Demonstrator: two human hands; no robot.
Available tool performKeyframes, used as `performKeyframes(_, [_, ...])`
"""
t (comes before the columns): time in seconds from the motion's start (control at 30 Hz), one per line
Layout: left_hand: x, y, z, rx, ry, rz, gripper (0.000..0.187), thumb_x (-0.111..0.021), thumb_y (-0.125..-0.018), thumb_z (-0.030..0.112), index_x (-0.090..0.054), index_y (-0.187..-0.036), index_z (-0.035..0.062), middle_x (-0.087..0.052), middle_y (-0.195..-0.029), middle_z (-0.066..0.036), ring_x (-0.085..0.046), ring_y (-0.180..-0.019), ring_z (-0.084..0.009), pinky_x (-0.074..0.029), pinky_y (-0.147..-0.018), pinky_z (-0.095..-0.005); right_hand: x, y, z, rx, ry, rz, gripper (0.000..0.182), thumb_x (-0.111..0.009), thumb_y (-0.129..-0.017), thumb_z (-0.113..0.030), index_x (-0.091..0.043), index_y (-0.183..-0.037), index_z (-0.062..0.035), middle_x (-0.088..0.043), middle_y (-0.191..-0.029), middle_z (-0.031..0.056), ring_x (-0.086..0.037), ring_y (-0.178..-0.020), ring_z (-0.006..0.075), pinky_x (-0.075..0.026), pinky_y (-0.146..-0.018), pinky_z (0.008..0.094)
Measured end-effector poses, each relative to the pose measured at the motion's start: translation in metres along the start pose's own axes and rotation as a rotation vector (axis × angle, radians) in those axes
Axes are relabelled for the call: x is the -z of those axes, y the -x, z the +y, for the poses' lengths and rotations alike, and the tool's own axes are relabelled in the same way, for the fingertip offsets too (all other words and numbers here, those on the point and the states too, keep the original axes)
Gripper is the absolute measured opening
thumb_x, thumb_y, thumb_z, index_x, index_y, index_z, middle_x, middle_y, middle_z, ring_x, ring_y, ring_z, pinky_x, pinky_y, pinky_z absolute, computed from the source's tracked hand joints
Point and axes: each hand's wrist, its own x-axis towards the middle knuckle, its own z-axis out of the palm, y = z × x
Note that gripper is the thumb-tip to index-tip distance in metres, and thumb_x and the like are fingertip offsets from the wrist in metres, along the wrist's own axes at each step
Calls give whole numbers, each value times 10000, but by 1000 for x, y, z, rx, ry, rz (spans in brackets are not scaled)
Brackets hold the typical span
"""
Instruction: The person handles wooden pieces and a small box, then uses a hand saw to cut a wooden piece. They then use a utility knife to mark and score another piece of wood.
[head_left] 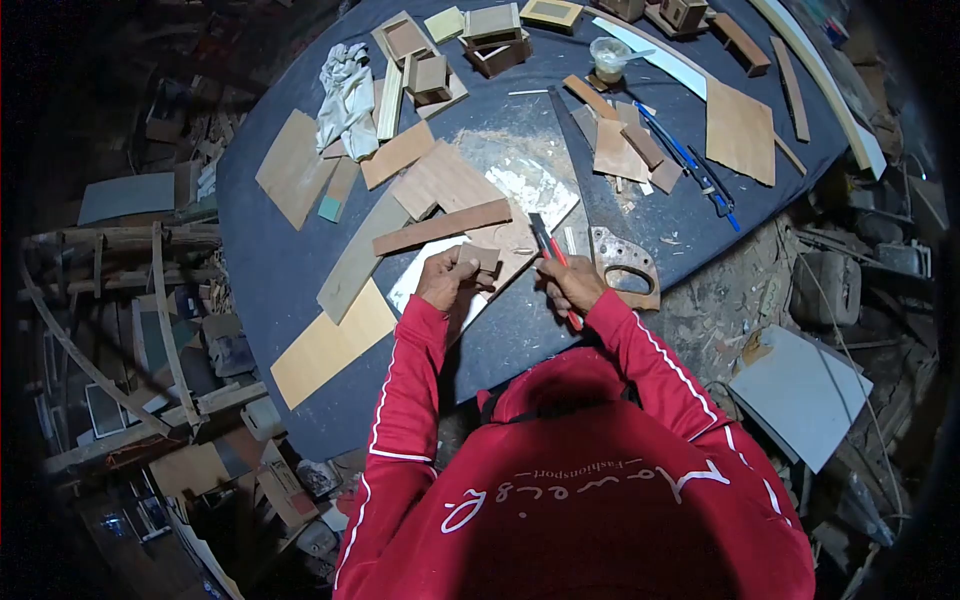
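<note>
My left hand (pixel 443 280) is closed around a small brown wood block (pixel 484 261), its thumb on top. My right hand (pixel 572 285) grips a red-and-black utility knife (pixel 549 240), its dark end pointing away from me. Between the hands and just beyond them lie thin wood boards (pixel 440 178), with a long brown wood strip (pixel 440 228) across them. A handsaw (pixel 640 289) with a wooden handle rests right beside my right hand, its blade stretching away over the table.
The dark-covered table (pixel 510 350) holds a crumpled white cloth (pixel 347 100), small wooden boxes (pixel 430 78), a plastic cup (pixel 607 68) of paste, a blue bar-like tool (pixel 690 165) and a plywood sheet (pixel 740 130). Shavings lie mid-table. A pale panel (pixel 800 390) stands low at right.
</note>
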Motion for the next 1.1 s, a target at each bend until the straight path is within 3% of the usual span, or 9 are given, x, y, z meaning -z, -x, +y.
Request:
performKeyframes(0.13, [-4,1,0,19,-273,-78,193,-563,-898,49,-648,-1017,-77,-688,-890,-122,-644,-715,-171,-522,-675,-306,-20,15,-25,119,98,18,313,-628,-885,-312,-665,-1003,-24,-527,-597,7,-468,-468,100,-387,-420,270])
performKeyframes(0.23, [-8,0,0,-12,-437,-179,189,-555,-903,42,-657,-1010,-77,-689,-893,-116,-643,-696,-171,-520,-675,-309,-21,4,-11,260,246,4,287,-652,-874,-280,-669,-962,-7,-594,-644,27,-523,-546,100,-422,-503,270])
performKeyframes(0.47, [-19,3,-10,15,-19,-47,328,-559,-932,83,-533,-1227,-59,-680,-876,-128,-665,-718,-174,-523,-645,-285,-10,-4,2,390,254,32,193,-658,-888,-170,-670,-941,16,-652,-687,48,-574,-617,113,-451,-578,270])
performKeyframes(0.7, [-25,-1,-12,-10,-323,-25,215,-549,-932,70,-626,-1088,-56,-684,-863,-118,-667,-694,-183,-515,-614,-268,1,-14,-8,406,257,-65,209,-657,-884,-178,-651,-946,22,-658,-695,69,-604,-635,136,-466,-595,285])
performKeyframes(0.77, [-33,0,-8,-223,-677,131,203,-576,-892,117,-678,-966,-43,-688,-779,-131,-662,-656,-208,-509,-606,-298,5,-2,-21,486,673,103,318,-601,-898,-283,-616,-947,30,-659,-698,136,-641,-641,216,-490,-626,356])
performKeyframes(0.87, [-30,1,-10,-265,-836,343,205,-597,-867,143,-691,-925,-30,-672,-732,-95,-613,-646,-152,-495,-612,-310,18,-11,-4,355,808,150,419,-516,-904,-376,-578,-941,37,-643,-702,215,-660,-672,322,-499,-672,432])
performKeyframes(0.97, [-27,3,-15,-247,-954,463,225,-605,-862,185,-694,-887,-21,-657,-684,-84,-593,-606,-155,-479,-591,-320,20,-3,-16,45,785,-118,487,-457,-911,-417,-567,-945,57,-643,-817,291,-660,-746,395,-497,-715,482])
performKeyframes(1.03, [-28,4,-21,-251,-893,494,224,-602,-862,190,-692,-858,-16,-641,-646,-75,-579,-578,-155,-471,-581,-319,27,-9,-9,233,988,-135,395,-463,-925,-327,-573,-955,51,-627,-875,299,-644,-745,427,-505,-704,491])
performKeyframes(1.1, [-29,5,-24,-259,-887,514,223,-600,-862,183,-689,-869,-22,-644,-652,-87,-585,-588,-164,-476,-590,-326,33,-12,1,549,1165,60,294,-440,-936,-216,-588,-980,34,-607,-904,281,-633,-746,441,-510,-682,503])
